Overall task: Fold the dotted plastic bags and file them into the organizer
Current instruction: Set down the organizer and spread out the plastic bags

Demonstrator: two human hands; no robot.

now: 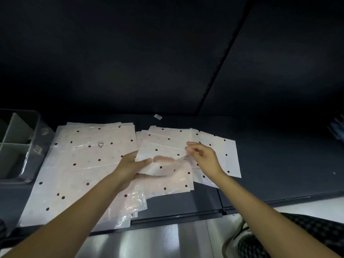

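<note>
A small translucent dotted bag [163, 155] is lifted slightly above a pile of small dotted bags [219, 146] on the dark shelf. My left hand [130, 164] grips its left edge, thumb on top and fingers showing through the plastic from beneath. My right hand [202, 157] pinches its upper right corner. A stack of large dotted bags [83, 164] lies flat to the left. The grey divided organizer [16, 144] stands at the far left, its compartments holding no bags that I can see.
The dark shelf [270, 164] runs to the right, with its front edge near me. A small white label [158, 116] lies at the back. A dark item [337, 125] sits at the far right edge. A dark back wall rises behind.
</note>
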